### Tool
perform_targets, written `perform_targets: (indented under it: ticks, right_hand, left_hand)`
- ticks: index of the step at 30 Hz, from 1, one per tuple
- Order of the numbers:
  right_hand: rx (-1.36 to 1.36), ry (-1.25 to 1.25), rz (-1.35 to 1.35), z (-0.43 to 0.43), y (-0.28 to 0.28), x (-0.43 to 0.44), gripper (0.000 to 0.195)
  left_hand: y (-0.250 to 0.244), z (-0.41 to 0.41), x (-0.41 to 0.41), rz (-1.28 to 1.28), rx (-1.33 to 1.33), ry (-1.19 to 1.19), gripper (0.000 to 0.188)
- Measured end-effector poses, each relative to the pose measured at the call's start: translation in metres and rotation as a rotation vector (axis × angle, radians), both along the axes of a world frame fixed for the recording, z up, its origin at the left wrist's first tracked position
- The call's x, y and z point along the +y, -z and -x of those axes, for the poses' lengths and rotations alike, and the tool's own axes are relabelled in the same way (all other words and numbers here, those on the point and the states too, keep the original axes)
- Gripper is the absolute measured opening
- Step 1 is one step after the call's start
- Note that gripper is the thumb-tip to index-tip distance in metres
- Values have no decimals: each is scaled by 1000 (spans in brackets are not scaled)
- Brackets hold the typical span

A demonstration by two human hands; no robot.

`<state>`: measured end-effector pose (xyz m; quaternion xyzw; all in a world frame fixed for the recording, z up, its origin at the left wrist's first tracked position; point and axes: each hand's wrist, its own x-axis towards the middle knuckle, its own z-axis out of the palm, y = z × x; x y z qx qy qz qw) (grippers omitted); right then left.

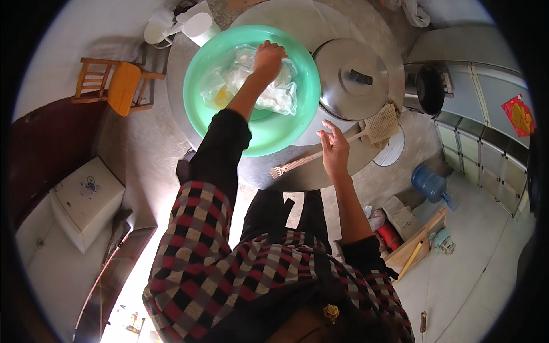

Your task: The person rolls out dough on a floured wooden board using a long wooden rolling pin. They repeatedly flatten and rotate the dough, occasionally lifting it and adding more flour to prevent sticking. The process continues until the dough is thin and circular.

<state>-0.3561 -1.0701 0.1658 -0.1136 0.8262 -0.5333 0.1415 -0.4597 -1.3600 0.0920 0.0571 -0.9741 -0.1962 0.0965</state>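
A large green plastic basin (pixel 253 147) stands on a round table (pixel 304 182), with clear plastic bags (pixel 281 97) of whitish contents inside. My left hand (pixel 269 62) is over the bags, its fingers bent against the upper part; whether they grip the plastic is hard to see. Beside them in the basin lies a bag with something yellow (pixel 222 97). My right hand (pixel 334 150) is raised near the table's front edge, fingers apart and holding nothing. Just by it lies a long-handled plastic fly swatter (pixel 381 124), its handle passing near or behind the hand.
A large lidded metal pot (pixel 354 98) stands right of the basin. White plastic jugs (pixel 199 26) are at the back left. A wooden chair (pixel 124 88) is left of the table. On the right are a black pan (pixel 430 90), cabinets (pixel 480 154) and a blue water bottle (pixel 429 183).
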Motion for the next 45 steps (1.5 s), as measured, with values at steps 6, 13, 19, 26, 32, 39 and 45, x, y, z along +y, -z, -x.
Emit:
perform_targets:
  ticks: [6,13,19,26,32,39,45]
  right_hand:
    - [-20,-3,100,15,6,-27,26]
    - [175,-113,-101,74,10,-85,21]
    - [369,-230,-651,111,35,-183,50]
    - [275,-305,-654,106,82,-187,61]
    - [-281,-118,21,114,69,-149,58]
    - [-734,-74,595,88,-17,-93,48]
    - [-593,-740,174,43,-33,-132,43]
  left_hand:
    - [-71,-91,-29,-664,128,-172,4]
    - [-74,-185,-49,-559,-18,-279,5]
    - [-72,-176,-39,-432,47,-176,3]
    - [-74,-174,-40,-452,106,-242,7]
    - [-70,-158,-39,-421,177,-336,8]
    - [-63,-64,-37,-663,304,-246,3]
    - [-55,-45,-50,-486,613,-447,8]
